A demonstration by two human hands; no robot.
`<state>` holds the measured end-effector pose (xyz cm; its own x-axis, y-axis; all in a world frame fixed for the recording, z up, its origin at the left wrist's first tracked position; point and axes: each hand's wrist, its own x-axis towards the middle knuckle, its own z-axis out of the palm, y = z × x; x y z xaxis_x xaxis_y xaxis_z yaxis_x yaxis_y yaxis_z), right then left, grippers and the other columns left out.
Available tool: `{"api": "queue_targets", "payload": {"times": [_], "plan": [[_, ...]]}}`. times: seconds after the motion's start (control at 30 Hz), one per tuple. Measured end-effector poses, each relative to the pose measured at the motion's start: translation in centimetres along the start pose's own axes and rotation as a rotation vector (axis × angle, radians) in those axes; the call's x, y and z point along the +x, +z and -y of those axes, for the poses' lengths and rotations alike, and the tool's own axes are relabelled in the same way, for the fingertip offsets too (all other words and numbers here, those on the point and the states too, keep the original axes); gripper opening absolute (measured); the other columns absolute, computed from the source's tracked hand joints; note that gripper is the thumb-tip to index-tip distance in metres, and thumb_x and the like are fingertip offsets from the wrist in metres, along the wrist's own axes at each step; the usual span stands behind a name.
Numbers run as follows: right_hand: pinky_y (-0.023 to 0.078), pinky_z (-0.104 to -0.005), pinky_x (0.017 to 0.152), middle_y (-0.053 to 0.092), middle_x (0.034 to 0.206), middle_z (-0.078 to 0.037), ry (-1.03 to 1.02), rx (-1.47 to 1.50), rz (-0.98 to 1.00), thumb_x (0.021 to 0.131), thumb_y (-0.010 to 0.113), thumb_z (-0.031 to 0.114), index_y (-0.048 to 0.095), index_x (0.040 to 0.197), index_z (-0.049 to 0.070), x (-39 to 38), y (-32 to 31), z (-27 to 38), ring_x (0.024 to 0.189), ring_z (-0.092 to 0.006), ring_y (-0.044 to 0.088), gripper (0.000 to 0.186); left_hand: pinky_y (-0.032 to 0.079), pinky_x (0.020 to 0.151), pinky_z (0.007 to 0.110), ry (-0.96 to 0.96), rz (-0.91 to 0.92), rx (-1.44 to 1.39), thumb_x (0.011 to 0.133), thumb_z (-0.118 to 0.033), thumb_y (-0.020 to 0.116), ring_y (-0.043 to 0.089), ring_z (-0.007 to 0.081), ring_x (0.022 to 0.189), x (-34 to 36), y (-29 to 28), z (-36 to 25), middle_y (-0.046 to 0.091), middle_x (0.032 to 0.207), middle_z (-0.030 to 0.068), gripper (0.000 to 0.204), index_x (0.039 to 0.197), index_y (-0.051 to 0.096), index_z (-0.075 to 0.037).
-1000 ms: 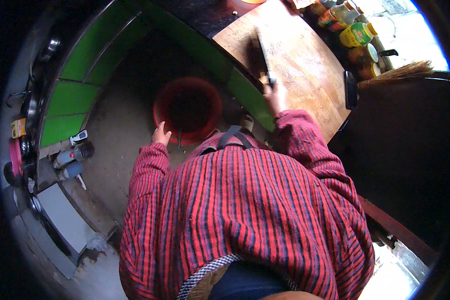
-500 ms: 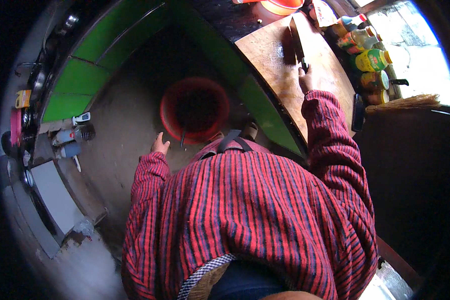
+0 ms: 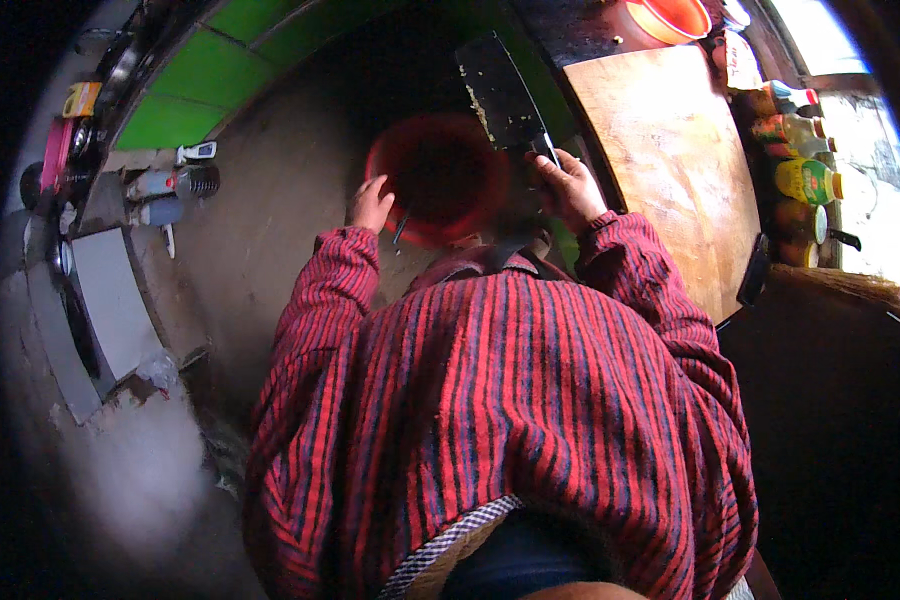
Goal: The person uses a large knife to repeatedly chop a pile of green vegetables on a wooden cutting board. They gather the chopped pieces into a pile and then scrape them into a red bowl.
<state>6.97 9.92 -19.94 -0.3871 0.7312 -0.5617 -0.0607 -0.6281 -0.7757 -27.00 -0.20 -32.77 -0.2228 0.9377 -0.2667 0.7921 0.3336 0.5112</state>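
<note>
A broad dark cleaver (image 3: 505,92) is held up by its handle in my right hand (image 3: 573,188), with small pale bits stuck along its blade. The blade hangs in the air between the wooden cutting board (image 3: 670,160) and the red basin (image 3: 385,155) on the floor. My left hand (image 3: 370,205) hovers at the basin's left edge, fingers apart, holding nothing. Whether it touches the rim I cannot tell. The inside of the basin is too dark to make out.
Several bottles and jars (image 3: 805,181) line the window side beyond the board. An orange-red bowl (image 3: 670,18) stands at the board's far end. A dark phone-like object (image 3: 753,270) lies at its near right corner. Green tiled cabinets (image 3: 205,85) and containers (image 3: 155,184) are on the left.
My right hand has lifted the cleaver off the cutting board and brought it left, toward the basin. My left hand has risen and moved right, closer to the basin. The view has shifted.
</note>
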Motion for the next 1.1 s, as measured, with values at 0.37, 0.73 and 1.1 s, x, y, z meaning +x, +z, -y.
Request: {"api": "queue_targets", "payload": {"times": [0.37,0.73,1.1], "plan": [[0.029,-0.0184,0.037,0.049,0.066,0.002,0.161,0.11,0.195,0.09,0.053,0.024,0.054,0.104,0.007,-1.3,2.0,-0.1,0.045,-0.0052,0.039,0.022,0.019,0.106,0.049,0.713,-0.348,0.461,0.074,-0.002,0.05,0.024,0.0311,0.131,-2.7,-4.0,-14.0,0.021,0.145,0.0105,0.069,0.133,0.037,-0.033],[0.031,-0.0214,0.038,0.047,0.063,0.0,0.196,-0.055,0.227,0.09,0.052,0.023,0.05,0.101,0.004,-2.8,2.0,0.1,0.044,-0.008,0.041,0.022,0.014,0.107,0.053,0.503,-0.312,0.533,0.075,0.002,0.047,0.021,0.0301,0.133,-0.5,-4.0,-11.9,0.018,0.146,0.0083,0.075,0.14,0.025,-0.03],[0.038,-0.0219,0.049,0.055,0.076,0.0,0.102,-0.298,0.028,0.087,0.06,0.022,0.054,0.105,0.001,-3.7,2.8,0.6,0.061,-0.0072,0.049,0.028,0.01,0.11,0.045,0.291,-0.031,0.587,0.078,-0.017,0.061,0.021,0.0264,0.134,1.3,-4.3,-7.6,0.02,0.146,0.0089,0.072,0.139,0.023,-0.011]]}}
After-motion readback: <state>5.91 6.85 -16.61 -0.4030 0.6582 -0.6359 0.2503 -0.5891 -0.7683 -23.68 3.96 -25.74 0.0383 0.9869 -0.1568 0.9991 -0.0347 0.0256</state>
